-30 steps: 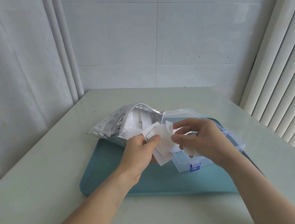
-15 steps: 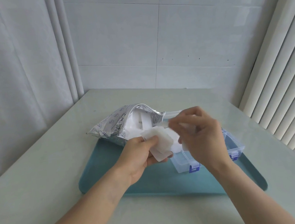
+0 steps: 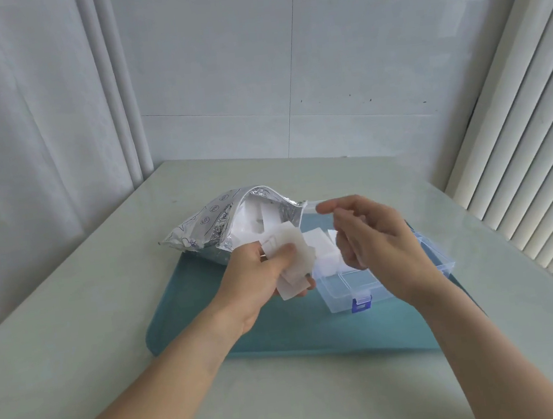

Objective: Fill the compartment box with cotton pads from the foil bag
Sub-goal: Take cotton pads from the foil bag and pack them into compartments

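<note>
Head view: the box sits on a teal tray. Left of the box, the left hand grips cotton pads; the right hand, fingers loosely curled and holding nothing, covers the box. Behind-left gapes the bag.

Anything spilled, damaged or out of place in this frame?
Nothing stands out. The foil bag lies open on the tray, the left hand holds a bunch of cotton pads, and the compartment box sits upright beside it.
</note>
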`<state>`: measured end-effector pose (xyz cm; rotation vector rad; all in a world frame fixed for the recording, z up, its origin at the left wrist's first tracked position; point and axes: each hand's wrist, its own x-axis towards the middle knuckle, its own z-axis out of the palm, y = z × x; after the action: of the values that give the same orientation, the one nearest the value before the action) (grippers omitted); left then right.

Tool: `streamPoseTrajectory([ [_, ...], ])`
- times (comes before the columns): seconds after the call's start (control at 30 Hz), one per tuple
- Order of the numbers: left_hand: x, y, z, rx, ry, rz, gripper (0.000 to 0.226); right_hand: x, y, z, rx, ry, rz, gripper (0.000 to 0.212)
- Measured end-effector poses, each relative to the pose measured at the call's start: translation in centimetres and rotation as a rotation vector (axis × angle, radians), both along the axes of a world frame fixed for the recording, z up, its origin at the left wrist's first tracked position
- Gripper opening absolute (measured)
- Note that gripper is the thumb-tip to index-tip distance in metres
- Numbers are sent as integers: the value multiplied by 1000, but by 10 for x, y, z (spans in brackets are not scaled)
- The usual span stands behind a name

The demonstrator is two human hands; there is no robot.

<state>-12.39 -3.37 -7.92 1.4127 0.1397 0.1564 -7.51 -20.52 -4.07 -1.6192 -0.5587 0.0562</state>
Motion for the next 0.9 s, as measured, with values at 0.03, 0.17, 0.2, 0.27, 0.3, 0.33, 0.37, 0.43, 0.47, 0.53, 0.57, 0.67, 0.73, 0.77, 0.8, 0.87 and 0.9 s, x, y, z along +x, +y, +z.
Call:
streamPoseTrajectory([
  [0.03,-1,-1,0,11,2,-9,16,-2,0,1,113,106,77,34],
  [0.17,-3,-6,-1,36,13,-52,19,-7,1,3,118,134,228,37],
  [0.2,-3,-6,-1,44,9,-56,18,-6,0,3,55,78,187,37],
  [0.27,-3,-6,-2,70,-12,-56,17,-5,-2,1,-56,-1,32,46],
  [0.3,-3,-5,-2,85,-25,-52,17,-5,-2,0,-97,-16,-56,49],
  [0.33,-3,-4,-3,98,-36,-45,16,-6,-2,-1,-120,-22,-119,50],
  [0.37,-3,-4,-3,112,-46,-39,16,-7,0,-1,-120,-20,-145,46],
  [0.43,-3,-4,-4,145,-65,-36,17,-11,4,-1,-82,-18,-140,31],
  [0.47,-4,-5,-4,165,-74,-39,17,-12,6,-2,-80,-34,-143,26],
  [0.53,-5,-5,-3,192,-88,-52,14,-12,9,-3,-117,-107,-141,20],
  [0.57,-6,-5,-2,197,-91,-59,13,-12,9,-3,-137,-149,-128,16],
  [0.67,-5,-3,-2,191,-85,-82,12,-10,8,-5,-153,-208,-26,12],
  [0.73,-5,-3,-1,175,-84,-113,13,-9,9,-6,-148,-211,32,10],
  [0.77,-6,-4,1,160,-86,-136,16,-8,10,-8,-152,-229,30,6],
  [0.8,-7,-5,3,138,-90,-165,20,-5,10,-10,-163,-256,5,6],
  [0.87,-9,-8,5,92,-92,-227,26,0,12,-16,-176,-283,-70,8],
  [0.9,-10,-10,6,67,-85,-253,29,2,12,-18,-178,-287,-98,10],
])
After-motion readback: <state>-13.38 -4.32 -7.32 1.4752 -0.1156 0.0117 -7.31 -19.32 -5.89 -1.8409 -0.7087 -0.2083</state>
